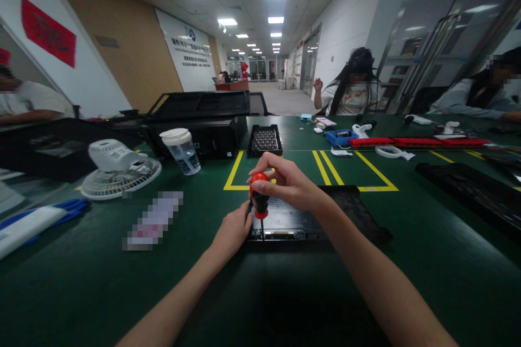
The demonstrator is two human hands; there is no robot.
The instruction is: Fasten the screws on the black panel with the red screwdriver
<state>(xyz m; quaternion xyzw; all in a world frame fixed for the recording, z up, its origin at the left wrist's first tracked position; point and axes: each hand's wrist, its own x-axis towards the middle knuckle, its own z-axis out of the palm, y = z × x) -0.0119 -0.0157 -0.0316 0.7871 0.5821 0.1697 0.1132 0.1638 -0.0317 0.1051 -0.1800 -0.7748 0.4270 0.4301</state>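
A screwdriver (259,186) with a red and black ball-shaped handle stands almost upright between the fingertips of my right hand (291,181). Its shaft points down at the near left corner of a flat black panel (313,211), close to a pale metal strip (279,234) along the near edge. My left hand (233,227) is closed at that panel's left edge, its fingertips partly hidden behind the screwdriver and the rim. My right hand and forearm cover part of the panel's middle.
Behind the panel lies a black tray (265,140) of small parts. A water cup (182,152), a white fan (118,168) and a black case (199,130) stand to the left. A blue box (341,136) and tape roll (388,151) lie right. People sit around the green table (195,293).
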